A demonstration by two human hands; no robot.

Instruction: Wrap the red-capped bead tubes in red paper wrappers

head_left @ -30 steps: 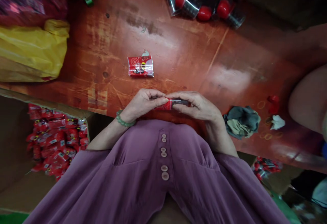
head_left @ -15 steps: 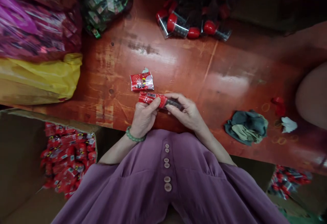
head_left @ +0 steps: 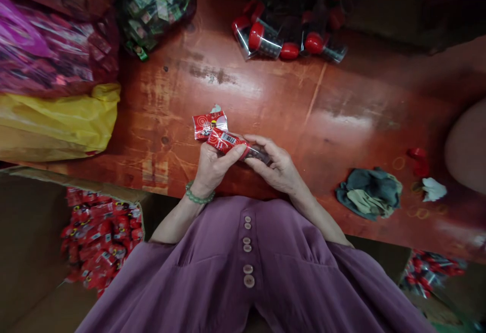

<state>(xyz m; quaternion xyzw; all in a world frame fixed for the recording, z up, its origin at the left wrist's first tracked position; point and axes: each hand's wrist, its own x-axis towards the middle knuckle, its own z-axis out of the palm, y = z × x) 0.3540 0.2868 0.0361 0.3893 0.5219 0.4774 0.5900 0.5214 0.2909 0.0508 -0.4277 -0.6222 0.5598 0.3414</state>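
1. Left hand [head_left: 210, 167]: narrow, holding the red wrapper [head_left: 225, 140], thumb laid across it, fingers mostly hidden beneath. We would press lightly here, since thin film probably creases under a hard thumb.
2. Right hand [head_left: 281, 171]: narrow, curled about the clear end of the bottle [head_left: 258, 154], thumb on the near side, index finger on the far side. We would let this hand do the steadying, as a smooth round wall may roll.
3. Bottle, one: between the two hands, over the near part of the table [head_left: 273, 113], lying aslant. Right end bare and see-through; left end under the wrapper, how far in we cannot tell.
4. Wrapper, one, barcode upward: in line with the bottle, angled away to the left. We judge it best handled straight along that line, as a skewed pull might ruck the edge.
5. Flat wrapper [head_left: 203, 122], red: on the table just beyond the left hand. The held one overlaps it in our view; whether they touch we cannot tell. A little clearance would avoid snagging.
6. Red-capped bottles [head_left: 266, 42], several: far side of the table, well apart from both hands.
7. Cloth [head_left: 368, 194], crumpled: on the table, well to the right.
8. Red packets [head_left: 100, 237], many: below the table edge, at left.
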